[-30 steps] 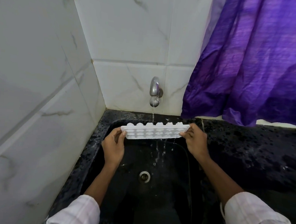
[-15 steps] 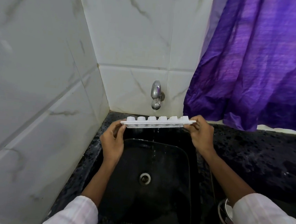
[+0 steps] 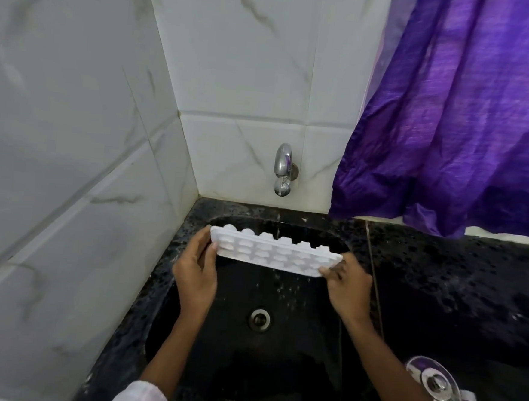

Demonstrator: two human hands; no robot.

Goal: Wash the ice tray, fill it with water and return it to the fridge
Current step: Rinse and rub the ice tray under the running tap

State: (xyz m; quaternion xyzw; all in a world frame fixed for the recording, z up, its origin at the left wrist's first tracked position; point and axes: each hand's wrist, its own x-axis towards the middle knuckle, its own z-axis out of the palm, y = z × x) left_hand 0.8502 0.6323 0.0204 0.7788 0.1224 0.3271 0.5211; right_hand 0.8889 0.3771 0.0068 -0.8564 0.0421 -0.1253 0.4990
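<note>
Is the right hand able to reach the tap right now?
Probably, but not straight away: the right hand grips one end of the ice tray. The tap is just beyond the tray with nothing blocking it, so the hand must let go first.

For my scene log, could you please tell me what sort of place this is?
Likely a home kitchen sink corner: a black sink set in a dark stone counter, a chrome wall tap above it.
</note>
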